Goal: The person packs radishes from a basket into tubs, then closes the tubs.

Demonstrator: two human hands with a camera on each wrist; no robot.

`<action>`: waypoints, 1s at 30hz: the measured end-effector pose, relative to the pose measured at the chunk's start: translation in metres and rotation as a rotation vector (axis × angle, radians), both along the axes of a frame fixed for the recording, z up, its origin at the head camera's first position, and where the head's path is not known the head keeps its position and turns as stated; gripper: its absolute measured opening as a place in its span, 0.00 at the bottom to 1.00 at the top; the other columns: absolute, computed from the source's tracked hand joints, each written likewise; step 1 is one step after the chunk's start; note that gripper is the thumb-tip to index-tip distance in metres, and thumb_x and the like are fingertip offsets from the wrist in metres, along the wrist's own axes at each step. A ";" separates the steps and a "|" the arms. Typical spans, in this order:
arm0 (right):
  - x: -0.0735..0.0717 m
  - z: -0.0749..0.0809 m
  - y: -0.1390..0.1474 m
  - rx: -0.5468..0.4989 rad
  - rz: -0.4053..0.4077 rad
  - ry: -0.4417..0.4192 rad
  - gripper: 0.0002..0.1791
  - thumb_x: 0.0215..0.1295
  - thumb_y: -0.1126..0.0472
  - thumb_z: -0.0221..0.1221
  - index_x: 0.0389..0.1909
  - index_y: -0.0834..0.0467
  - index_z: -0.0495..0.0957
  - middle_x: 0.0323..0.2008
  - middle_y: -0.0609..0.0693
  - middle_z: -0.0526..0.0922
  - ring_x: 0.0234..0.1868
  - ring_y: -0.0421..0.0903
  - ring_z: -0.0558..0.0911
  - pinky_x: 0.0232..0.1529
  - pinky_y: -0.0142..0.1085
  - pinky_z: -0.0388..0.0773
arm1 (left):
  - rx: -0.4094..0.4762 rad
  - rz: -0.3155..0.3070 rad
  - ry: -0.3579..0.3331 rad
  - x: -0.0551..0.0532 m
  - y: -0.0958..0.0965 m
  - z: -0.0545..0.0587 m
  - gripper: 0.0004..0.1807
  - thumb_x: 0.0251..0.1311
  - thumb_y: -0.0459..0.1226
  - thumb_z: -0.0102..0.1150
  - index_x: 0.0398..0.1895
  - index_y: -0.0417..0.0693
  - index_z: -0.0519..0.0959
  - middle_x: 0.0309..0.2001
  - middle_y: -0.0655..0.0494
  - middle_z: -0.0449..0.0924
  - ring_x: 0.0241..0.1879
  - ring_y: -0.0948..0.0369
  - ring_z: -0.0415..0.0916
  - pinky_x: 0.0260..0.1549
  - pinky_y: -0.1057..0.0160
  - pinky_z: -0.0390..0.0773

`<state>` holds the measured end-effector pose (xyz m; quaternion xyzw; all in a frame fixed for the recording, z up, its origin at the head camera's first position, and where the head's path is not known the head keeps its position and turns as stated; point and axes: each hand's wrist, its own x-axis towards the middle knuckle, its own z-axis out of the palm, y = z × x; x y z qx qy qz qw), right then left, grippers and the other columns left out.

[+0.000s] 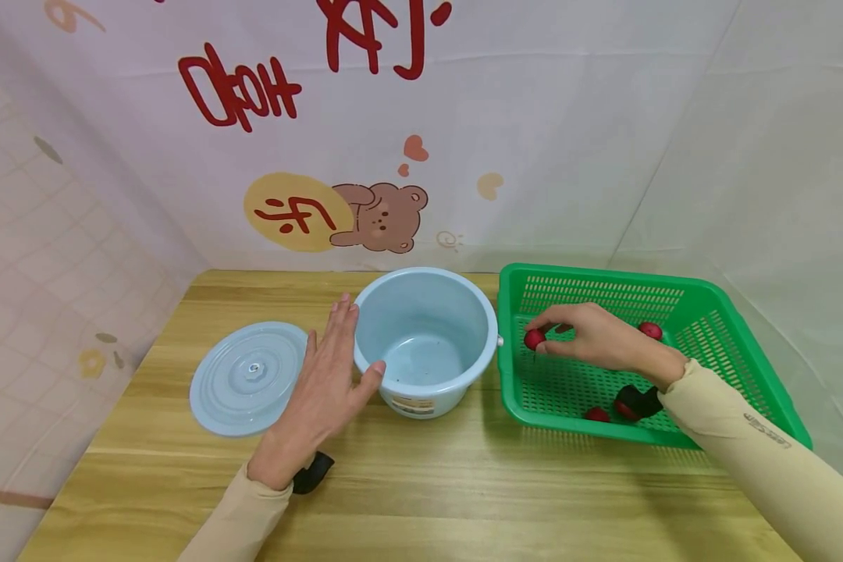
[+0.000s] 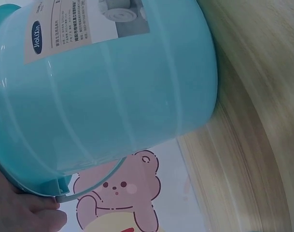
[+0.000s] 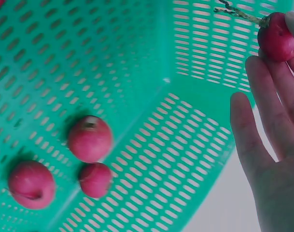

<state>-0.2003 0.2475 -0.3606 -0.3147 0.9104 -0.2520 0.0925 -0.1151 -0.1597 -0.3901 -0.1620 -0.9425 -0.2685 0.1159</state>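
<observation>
Between thumb and fingertips, my right hand point(image 1: 593, 336) pinches a red radish point(image 1: 535, 339) over the left side of the green basket point(image 1: 509, 375). A stringy stem or root sticks out of that radish point(image 3: 278, 38) in the right wrist view. My left hand point(image 1: 326, 390) lies along the left rim of the light blue bucket point(image 1: 435, 390), its fingers straight. In the left wrist view, its fingers are right at the rim beside the handle joint. Only a few dark specks show inside the bucket. More radishes point(image 3: 90, 139) sit on the basket's slotted floor.
A light blue lid point(image 1: 253, 378) lies flat on the wooden table point(image 1: 421, 484), left of the bucket. The basket stands close to the bucket's right side. Behind the table hangs a white printed cloth point(image 1: 534, 140) with a cartoon bear.
</observation>
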 end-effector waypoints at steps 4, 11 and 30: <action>0.006 0.013 0.001 -0.016 -0.034 0.038 0.17 0.68 0.55 0.69 0.57 0.48 0.85 0.52 0.37 0.85 0.49 0.41 0.81 0.49 0.44 0.81 | 0.003 0.000 -0.003 0.000 0.001 0.000 0.49 0.71 0.57 0.49 0.83 0.38 0.45 0.84 0.48 0.38 0.83 0.50 0.35 0.72 0.27 0.42; 0.017 0.037 0.000 -0.107 -0.075 0.055 0.15 0.71 0.55 0.66 0.57 0.44 0.84 0.50 0.41 0.84 0.38 0.46 0.82 0.30 0.35 0.81 | 0.014 -0.011 -0.005 0.001 -0.001 -0.001 0.45 0.75 0.54 0.45 0.84 0.38 0.45 0.85 0.49 0.37 0.83 0.52 0.33 0.72 0.27 0.40; 0.050 0.063 -0.013 -0.313 -0.086 0.360 0.25 0.60 0.69 0.72 0.57 0.49 0.84 0.50 0.37 0.86 0.48 0.32 0.82 0.53 0.22 0.73 | 0.042 -0.007 -0.006 0.003 0.000 -0.001 0.41 0.79 0.53 0.40 0.83 0.37 0.45 0.84 0.48 0.38 0.83 0.52 0.35 0.73 0.29 0.42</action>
